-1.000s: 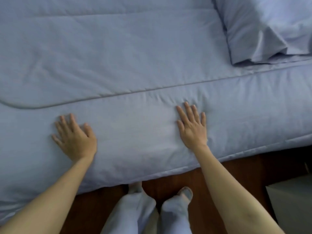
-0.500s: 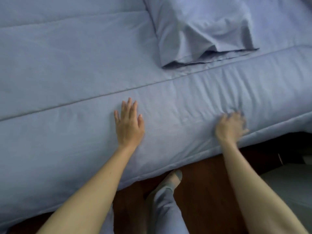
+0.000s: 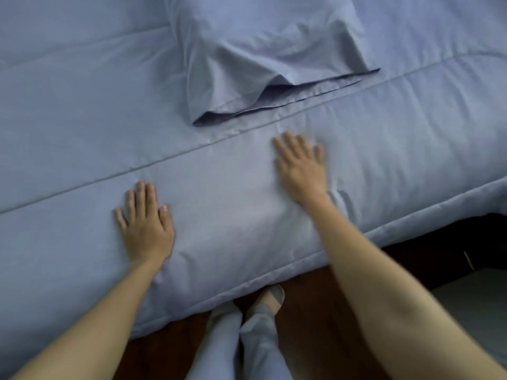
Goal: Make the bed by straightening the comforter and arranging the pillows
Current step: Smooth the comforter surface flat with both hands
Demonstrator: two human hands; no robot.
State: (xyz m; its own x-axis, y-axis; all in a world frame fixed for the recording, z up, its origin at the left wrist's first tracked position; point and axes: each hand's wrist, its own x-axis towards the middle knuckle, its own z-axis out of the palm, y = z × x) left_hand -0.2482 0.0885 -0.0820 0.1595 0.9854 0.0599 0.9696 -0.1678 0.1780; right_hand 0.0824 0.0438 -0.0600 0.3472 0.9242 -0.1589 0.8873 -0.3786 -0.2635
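A pale blue comforter (image 3: 82,111) covers the bed and hangs over its near side. A stitched seam runs across it from lower left to upper right. My left hand (image 3: 146,223) lies flat on the comforter's near band, fingers apart, holding nothing. My right hand (image 3: 300,167) lies flat further right and higher, just below the seam, fingers spread. A blue pillow (image 3: 269,45) rests on the comforter at the top middle, its open end loose and creased, just beyond my right hand.
Dark wooden floor (image 3: 307,325) shows below the bed's edge, with my legs in pale trousers (image 3: 241,346) and a slippered foot against the bed. A pale grey surface (image 3: 477,303) lies at the lower right, next to a dark gap under the bed.
I have shifted right along the bed. Both hands slid over the comforter's near band. My right hand, curled half a second ago, now lies flat with fingers spread. The pillow sits more central.
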